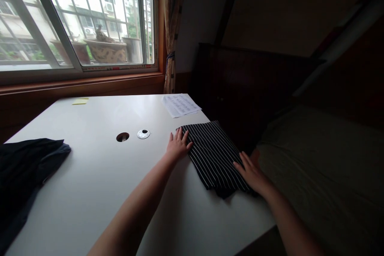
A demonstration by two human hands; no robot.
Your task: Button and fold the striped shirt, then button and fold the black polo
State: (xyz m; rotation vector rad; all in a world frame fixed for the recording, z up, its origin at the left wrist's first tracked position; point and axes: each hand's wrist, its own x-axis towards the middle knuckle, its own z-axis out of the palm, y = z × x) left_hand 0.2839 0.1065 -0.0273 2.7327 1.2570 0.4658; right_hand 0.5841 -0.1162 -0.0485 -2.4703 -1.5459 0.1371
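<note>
A folded black garment with thin white stripes lies near the right edge of a white table. My left hand rests flat on the garment's far left corner, fingers stretched out. My right hand lies flat on its near right corner at the table's edge, fingers spread. Neither hand grips the cloth.
A dark blue garment lies bunched at the table's left edge. A printed sheet of paper and a yellow sticky note sit at the far side. A cable hole and its round cap are mid-table. A bed stands to the right.
</note>
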